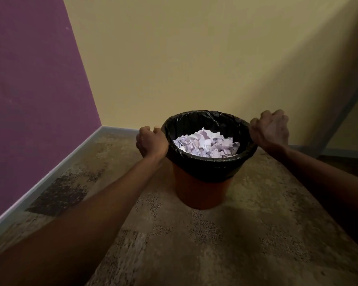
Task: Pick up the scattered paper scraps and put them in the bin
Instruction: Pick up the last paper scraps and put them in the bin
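scraps inside bin | both hands' fingers apparently curled gripping rim, left, right

floor: patterned carpet | on it: orange bin, upright, near corner

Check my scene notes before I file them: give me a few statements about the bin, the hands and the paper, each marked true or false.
1. The bin is orange with a black liner. True.
2. The paper scraps lie scattered on the carpet. False: they sit inside the bin; no scraps show on the carpet.
3. The left hand and the right hand are at opposite sides of the rim. True.
4. The bin lies tipped on its side. False: it stands upright.
5. The wall to the left is purple. True.
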A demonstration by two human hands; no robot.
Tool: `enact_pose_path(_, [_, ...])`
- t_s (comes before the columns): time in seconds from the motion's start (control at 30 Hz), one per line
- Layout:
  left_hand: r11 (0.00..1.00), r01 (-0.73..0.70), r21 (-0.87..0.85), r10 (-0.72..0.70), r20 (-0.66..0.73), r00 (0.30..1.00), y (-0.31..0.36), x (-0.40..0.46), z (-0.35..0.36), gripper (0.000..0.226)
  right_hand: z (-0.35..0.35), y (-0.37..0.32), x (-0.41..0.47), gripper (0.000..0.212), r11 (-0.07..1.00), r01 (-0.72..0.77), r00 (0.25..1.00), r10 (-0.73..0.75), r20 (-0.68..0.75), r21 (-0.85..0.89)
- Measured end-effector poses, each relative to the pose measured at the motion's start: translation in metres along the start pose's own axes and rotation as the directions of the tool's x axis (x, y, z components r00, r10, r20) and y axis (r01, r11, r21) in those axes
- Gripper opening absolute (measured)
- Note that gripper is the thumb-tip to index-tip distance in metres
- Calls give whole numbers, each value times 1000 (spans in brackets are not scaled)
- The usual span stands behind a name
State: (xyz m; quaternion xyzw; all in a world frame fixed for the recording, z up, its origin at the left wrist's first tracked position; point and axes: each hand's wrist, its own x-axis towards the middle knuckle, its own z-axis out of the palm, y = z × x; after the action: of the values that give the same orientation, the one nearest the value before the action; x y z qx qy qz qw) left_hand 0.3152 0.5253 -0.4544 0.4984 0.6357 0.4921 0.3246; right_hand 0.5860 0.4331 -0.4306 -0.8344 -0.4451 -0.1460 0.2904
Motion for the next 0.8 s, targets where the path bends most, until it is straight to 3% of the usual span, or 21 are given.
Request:
enact_pose_path(0.1, [999,25,48,-24,-16,1000,-9,13,16,53,25,13,12,51,992,-122,985,125,119,-28])
enact_pose_path(0.27, [991,-75,107,63,114,991,-15,7,27,37,54,10,13,32,935,-338,914,299,275,107])
enact_pose_path(0.4, [988,-82,133,47,251,967,-19,-1,33,46,51,8,2,34,929,-359,916,332,225,91])
enact_pose_path(0.6, [985,-75,156,38,229,973,-6,-9,30,49,44,-6,-2,33,894,-430,899,411,147,125])
enact_pose_path(0.8, [976,-96,196,55,209,976,-4,-11,31,49,46,-5,-6,50,867,-481,869,452,201,131])
